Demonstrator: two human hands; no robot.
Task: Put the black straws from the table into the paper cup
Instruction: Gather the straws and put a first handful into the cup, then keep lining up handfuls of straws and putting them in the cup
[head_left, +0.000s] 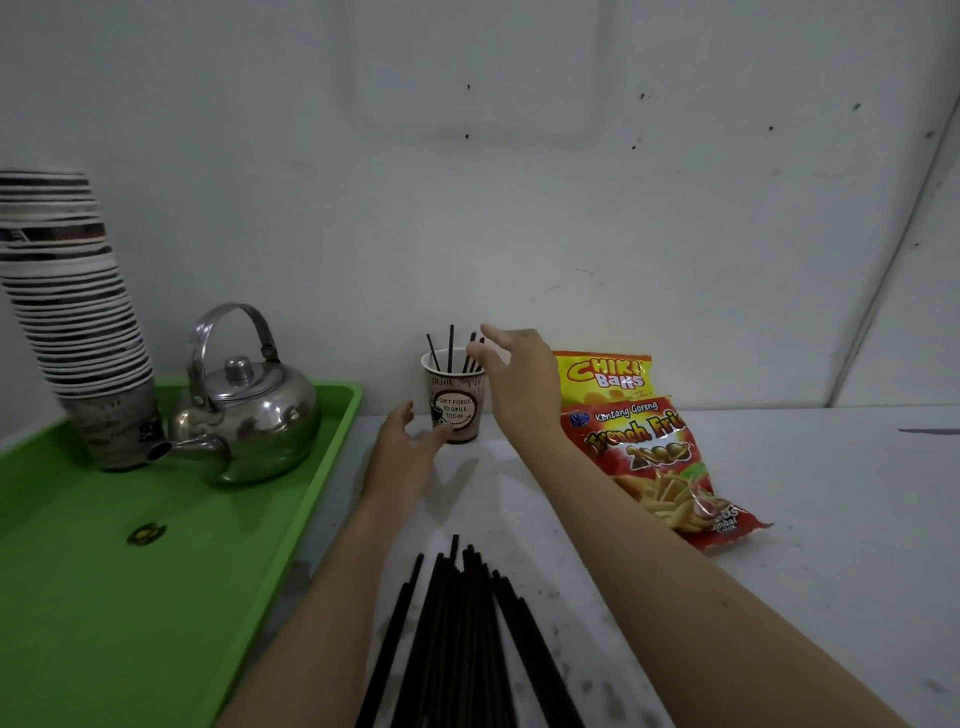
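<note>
- Spreading loosely, the fingers of your right hand (519, 379) hover at the rim of the paper cup (456, 400), beside the straws in the cup (451, 348); whether they pinch one, you cannot tell.
- Your left hand (402, 441) is open, holding nothing, fingertips at the cup's lower side.
- The cup stands upright on the white table (805, 519), near the wall.
- The loose black straws (462, 639) lie bundled between your forearms.
- Snack bags (644, 441) lie right of the cup; a kettle (249, 410) and stacked cups (72, 312) sit on the green tray (130, 597).

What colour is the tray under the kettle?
Bright green, seen in the head view: tray, kettle.
</note>
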